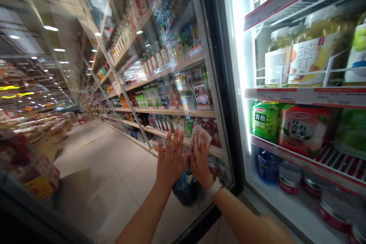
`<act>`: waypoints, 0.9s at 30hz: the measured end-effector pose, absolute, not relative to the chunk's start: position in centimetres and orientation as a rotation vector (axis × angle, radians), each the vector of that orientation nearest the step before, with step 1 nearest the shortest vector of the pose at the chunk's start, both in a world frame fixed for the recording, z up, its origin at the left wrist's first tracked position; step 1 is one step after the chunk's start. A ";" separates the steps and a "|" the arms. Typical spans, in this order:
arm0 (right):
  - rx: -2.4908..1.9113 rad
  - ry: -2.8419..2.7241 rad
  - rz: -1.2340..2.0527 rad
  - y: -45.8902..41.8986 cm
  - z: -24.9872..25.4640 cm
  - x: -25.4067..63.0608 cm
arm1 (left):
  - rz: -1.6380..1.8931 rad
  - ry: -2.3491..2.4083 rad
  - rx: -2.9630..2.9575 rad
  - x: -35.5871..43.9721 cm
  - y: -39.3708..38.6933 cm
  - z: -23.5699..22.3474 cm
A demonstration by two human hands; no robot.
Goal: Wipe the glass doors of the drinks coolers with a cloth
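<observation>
An open glass fridge door (143, 183) stands before me, its dark frame on the right. My left hand (170, 160) lies flat on the glass, fingers stretched upward and apart, holding nothing. Close beside it, my right hand (201, 160) presses a whitish wiping cloth (208, 135) to the pane; part of the cloth is hidden under the fingers. The two thumbs meet or nearly meet. A light-coloured watch (215, 187) is on the right wrist.
At right, the lit fridge holds bottled drinks (310, 57), red and green drink packs (304, 127) and jars (289, 177) on wire shelves. Shelves of bottles (154, 97) show in or through the glass. A dark bucket-like container (185, 190) appears low behind my hands. Tiled floor (114, 160) stretches left.
</observation>
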State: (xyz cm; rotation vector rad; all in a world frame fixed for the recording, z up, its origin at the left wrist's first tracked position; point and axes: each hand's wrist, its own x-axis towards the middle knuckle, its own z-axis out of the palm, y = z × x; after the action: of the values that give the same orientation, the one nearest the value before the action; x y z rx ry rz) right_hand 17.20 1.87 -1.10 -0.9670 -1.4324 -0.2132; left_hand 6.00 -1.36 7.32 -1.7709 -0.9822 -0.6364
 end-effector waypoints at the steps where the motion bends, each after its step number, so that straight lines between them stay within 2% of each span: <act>1: -0.916 -1.514 -0.274 1.7 -0.9 17.0 | -0.633 -0.985 -1.777 5.9 -1.4 7.3; 6: -0.938 -1.440 -0.445 3.3 -1.4 19.0 | -0.624 -0.989 -1.786 5.9 -1.6 7.4; 13: -1.057 -1.008 -0.142 5.2 -1.3 22.8 | -0.598 -0.999 -1.772 5.9 -1.6 7.4; 21: -0.890 -1.380 -0.376 2.2 -2.1 16.8 | -0.605 -0.986 -1.794 5.8 -1.5 7.4; 24: -0.802 -1.468 -0.501 2.9 -2.1 18.1 | -0.606 -0.980 -1.795 5.8 -1.7 7.6; 27: -0.859 -1.348 -0.439 4.6 -1.3 21.4 | -0.604 -0.970 -1.792 5.9 -1.8 7.7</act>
State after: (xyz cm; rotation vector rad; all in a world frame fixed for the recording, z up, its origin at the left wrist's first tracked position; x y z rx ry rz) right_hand 21.37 4.63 -1.29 -0.8586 -1.3479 -0.4393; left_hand 5.94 -1.85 7.73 -1.7919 -0.9700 -0.6040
